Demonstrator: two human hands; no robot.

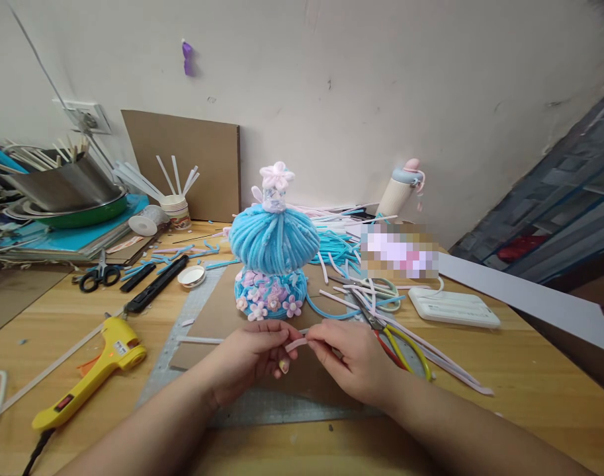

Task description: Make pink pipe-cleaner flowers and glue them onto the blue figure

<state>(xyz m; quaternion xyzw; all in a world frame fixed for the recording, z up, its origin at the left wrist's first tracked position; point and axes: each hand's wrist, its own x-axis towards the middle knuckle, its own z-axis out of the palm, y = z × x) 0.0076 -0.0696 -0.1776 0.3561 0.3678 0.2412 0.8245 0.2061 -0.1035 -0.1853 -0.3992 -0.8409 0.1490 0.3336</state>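
Note:
My left hand [249, 360] and my right hand [351, 360] meet near the table's front edge, both pinching a short pale pink pipe cleaner piece [296, 344] between their fingertips. Just behind them stands a blue pipe-cleaner figure [273, 241] with a domed blue top, a pink flower on its head and a base ringed with small pink and white flowers. It rests on a brown cardboard sheet [207, 324] over a cutting mat [182, 330].
A yellow glue gun [96, 370] lies at the left. Black scissors [98, 274], a black utility knife [155, 284] and a small white lid [191, 276] sit behind it. Yellow-handled pliers [395, 337], loose pipe cleaners [341, 248] and a white device [453, 307] lie at the right.

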